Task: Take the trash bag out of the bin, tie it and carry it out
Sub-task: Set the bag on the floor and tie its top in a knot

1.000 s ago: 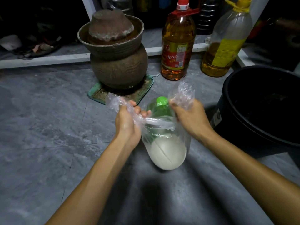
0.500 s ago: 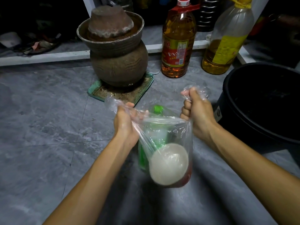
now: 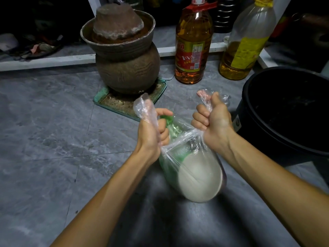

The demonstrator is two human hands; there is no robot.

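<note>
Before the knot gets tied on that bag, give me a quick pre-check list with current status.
1. Bag out of bin: ok.
2. Left hand gripping one bag ear: ok.
3. Right hand gripping the other ear: ok.
4. Ears crossed for a knot: not ok, held apart.
5. Contents below the opening: not ok, green cap pokes up between the hands.
6. Bag free of tears: cannot tell.
</note>
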